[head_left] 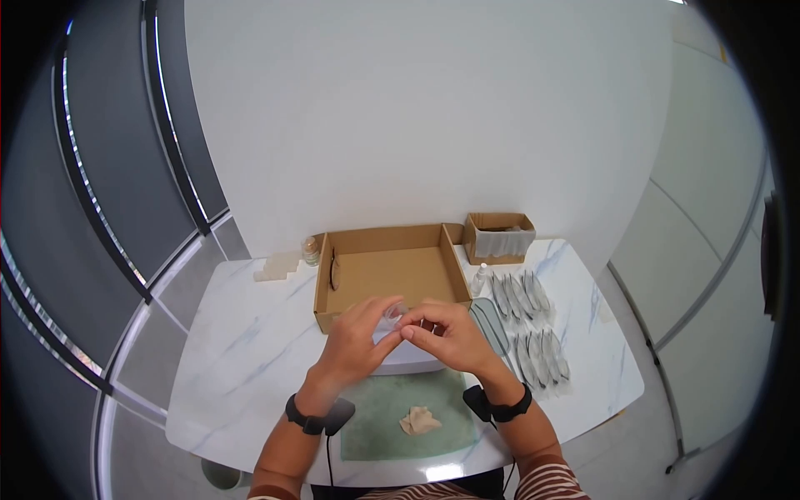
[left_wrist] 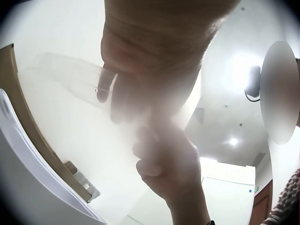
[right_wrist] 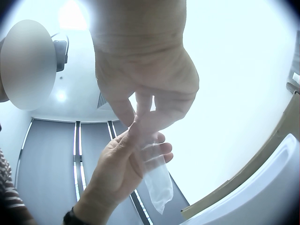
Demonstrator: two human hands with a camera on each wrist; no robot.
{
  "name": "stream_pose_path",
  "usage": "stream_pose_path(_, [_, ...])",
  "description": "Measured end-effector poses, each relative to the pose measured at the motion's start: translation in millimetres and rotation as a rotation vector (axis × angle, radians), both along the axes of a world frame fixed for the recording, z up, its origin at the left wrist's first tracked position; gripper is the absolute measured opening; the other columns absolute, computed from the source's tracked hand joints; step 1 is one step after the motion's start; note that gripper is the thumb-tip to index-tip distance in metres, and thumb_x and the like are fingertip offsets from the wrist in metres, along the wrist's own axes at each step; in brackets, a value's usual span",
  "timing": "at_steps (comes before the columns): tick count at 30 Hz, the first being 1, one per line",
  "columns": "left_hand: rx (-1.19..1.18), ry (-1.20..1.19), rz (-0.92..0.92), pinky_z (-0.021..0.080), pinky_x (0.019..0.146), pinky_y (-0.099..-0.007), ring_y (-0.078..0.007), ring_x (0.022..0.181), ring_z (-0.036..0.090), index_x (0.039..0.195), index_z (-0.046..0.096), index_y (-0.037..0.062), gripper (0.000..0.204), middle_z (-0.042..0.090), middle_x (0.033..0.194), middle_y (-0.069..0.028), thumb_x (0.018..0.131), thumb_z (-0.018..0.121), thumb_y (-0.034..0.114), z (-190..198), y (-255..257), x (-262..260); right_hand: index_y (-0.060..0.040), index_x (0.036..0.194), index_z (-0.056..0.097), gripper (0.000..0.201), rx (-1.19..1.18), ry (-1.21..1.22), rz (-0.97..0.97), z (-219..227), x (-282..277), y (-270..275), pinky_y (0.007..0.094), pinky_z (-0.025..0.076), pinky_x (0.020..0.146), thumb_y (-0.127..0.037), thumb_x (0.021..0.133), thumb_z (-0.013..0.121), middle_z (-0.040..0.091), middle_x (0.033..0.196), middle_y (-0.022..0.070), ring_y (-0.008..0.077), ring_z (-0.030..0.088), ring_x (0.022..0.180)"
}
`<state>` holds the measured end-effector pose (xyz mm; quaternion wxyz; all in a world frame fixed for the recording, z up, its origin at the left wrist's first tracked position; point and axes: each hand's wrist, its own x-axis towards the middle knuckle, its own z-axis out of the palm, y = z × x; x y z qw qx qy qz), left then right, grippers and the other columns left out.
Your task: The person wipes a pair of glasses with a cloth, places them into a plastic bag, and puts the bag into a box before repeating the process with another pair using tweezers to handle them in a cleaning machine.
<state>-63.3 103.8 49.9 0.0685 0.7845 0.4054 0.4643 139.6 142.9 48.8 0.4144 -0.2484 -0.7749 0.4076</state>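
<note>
A clear, translucent pouch [right_wrist: 158,185] hangs from the two hands in the right wrist view, its pointed end downward; in the head view part of it [head_left: 392,317] shows between them. The left hand [head_left: 354,337] grips it with fingers curled round its side. The right hand [head_left: 446,333] pinches at its upper end with thumb and fingertips, touching the left thumb. Both hands are raised over a white rounded object [head_left: 408,364]. What the pouch holds cannot be made out.
An open cardboard box [head_left: 387,271] stands behind the hands. A beige crumpled piece [head_left: 419,421] lies on a green mat [head_left: 375,450]. At the right are wrapped curved items [head_left: 542,358], a small bottle [head_left: 479,279] and a smaller box [head_left: 500,250]; a jar [head_left: 311,251] stands at the back left.
</note>
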Motion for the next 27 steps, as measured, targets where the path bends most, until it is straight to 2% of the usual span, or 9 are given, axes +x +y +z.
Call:
stream_pose_path(3, [-0.001, -0.022, 0.003, 0.054, 0.085, -0.0375, -0.0312, 0.097, 0.07, 0.125, 0.063, 0.0013, 0.043, 0.069, 0.107, -0.0171, 0.085, 0.078, 0.011, -3.1, 2.6, -3.4, -0.006, 0.102, 0.075, 0.014, 0.065, 0.074, 0.057, -2.9, -0.7, 1.5, 0.0211, 0.042, 0.053, -0.018, 0.096, 0.071, 0.066, 0.088, -0.0009, 0.004, 0.056, 0.068])
stream_pose_path(7, [-0.006, -0.138, 0.038, 0.054, 0.085, -0.0357, -0.0288, 0.094, 0.069, 0.123, 0.063, 0.0011, 0.039, 0.069, 0.104, -0.0157, 0.088, 0.076, 0.012, -3.8, 10.0, -16.6, -0.0039, 0.105, 0.075, 0.016, -0.213, 0.139, -0.089, 10.6, 1.4, -11.5, 0.0221, 0.045, 0.056, -0.015, 0.095, 0.071, 0.067, 0.084, -0.0003, 0.0042, 0.056, 0.066])
stream_pose_path(9, [0.031, -0.259, 0.167, 0.053, 0.084, -0.0334, -0.0238, 0.093, 0.068, 0.122, 0.063, -0.0001, 0.036, 0.069, 0.101, -0.0124, 0.091, 0.075, 0.013, -6.7, 19.7, -33.7, -0.0036, 0.105, 0.076, 0.016, -0.284, 0.138, -0.134, 15.7, 0.1, -6.1, 0.0241, 0.045, 0.059, -0.014, 0.093, 0.072, 0.068, 0.082, 0.0014, 0.005, 0.056, 0.066])
stream_pose_path(11, [0.006, -0.394, 0.185, 0.052, 0.087, -0.0315, -0.0182, 0.094, 0.066, 0.123, 0.062, -0.0018, 0.033, 0.069, 0.1, -0.0089, 0.095, 0.071, 0.015, -7.1, 26.0, -50.5, -0.0018, 0.103, 0.076, 0.019, -0.088, -0.1, -0.194, 13.1, -5.5, 14.8, 0.027, 0.047, 0.057, -0.017, 0.092, 0.072, 0.071, 0.079, 0.0032, 0.0063, 0.057, 0.064])
stream_pose_path(12, [-0.022, -0.578, 0.194, 0.052, 0.089, -0.0316, -0.0177, 0.095, 0.066, 0.125, 0.061, -0.0025, 0.034, 0.069, 0.104, -0.0089, 0.097, 0.069, 0.016, -7.1, 28.6, -59.3, -0.0021, 0.102, 0.077, 0.024, -0.025, -0.215, -0.193, 15.2, -10.6, 29.0, 0.0301, 0.049, 0.059, -0.023, 0.091, 0.071, 0.073, 0.079, 0.0074, 0.0125, 0.062, 0.063])
stream_pose_path(16, [-0.023, -0.946, 0.223, 0.052, 0.093, -0.0319, -0.018, 0.099, 0.066, 0.131, 0.058, -0.004, 0.039, 0.065, 0.116, -0.0104, 0.102, 0.062, 0.022, -7.2, 35.4, -86.4, -0.0015, 0.092, 0.075, 0.018, 0.214, -0.51, -0.108, 27.1, -43.4, 86.4, 0.0247, 0.052, 0.059, -0.019, 0.091, 0.071, 0.072, 0.078, 0.0057, 0.0096, 0.063, 0.063])
stream_pose_path(19, [-0.04, -1.026, 0.246, 0.051, 0.094, -0.0319, -0.0191, 0.101, 0.066, 0.132, 0.056, -0.0044, 0.042, 0.063, 0.12, -0.011, 0.103, 0.061, 0.024, -9.5, 37.2, -99.1, -0.0015, 0.086, 0.076, 0.022, 0.249, -0.832, -0.032, 34.3, -81.7, 127.1, 0.0285, 0.056, 0.059, -0.022, 0.087, 0.068, 0.073, 0.075, 0.0087, 0.0144, 0.067, 0.061])
stream_pose_path(21, [-0.043, -1.048, 0.258, 0.051, 0.094, -0.0315, -0.0185, 0.101, 0.066, 0.132, 0.056, -0.0042, 0.041, 0.063, 0.119, -0.0108, 0.103, 0.06, 0.023, -11.8, 39.1, -102.7, -0.002, 0.087, 0.076, 0.024, 0.101, -1.163, -0.009, 27.9, -113.2, 154.4, 0.0315, 0.057, 0.056, -0.025, 0.085, 0.068, 0.072, 0.07, 0.0079, 0.017, 0.069, 0.059])
stream_pose_path(27, [-0.023, -1.034, 0.327, 0.05, 0.091, -0.0305, -0.0158, 0.097, 0.064, 0.131, 0.057, -0.0029, 0.034, 0.064, 0.112, -0.009, 0.103, 0.059, 0.017, -13.6, 41.5, -103.8, -0.0029, 0.084, 0.076, 0.027, 0.19, -1.354, -0.076, -22.3, -194.0, 204.0, 0.0324, 0.057, 0.055, -0.029, 0.082, 0.07, 0.073, 0.071, 0.0084, 0.0169, 0.068, 0.056])
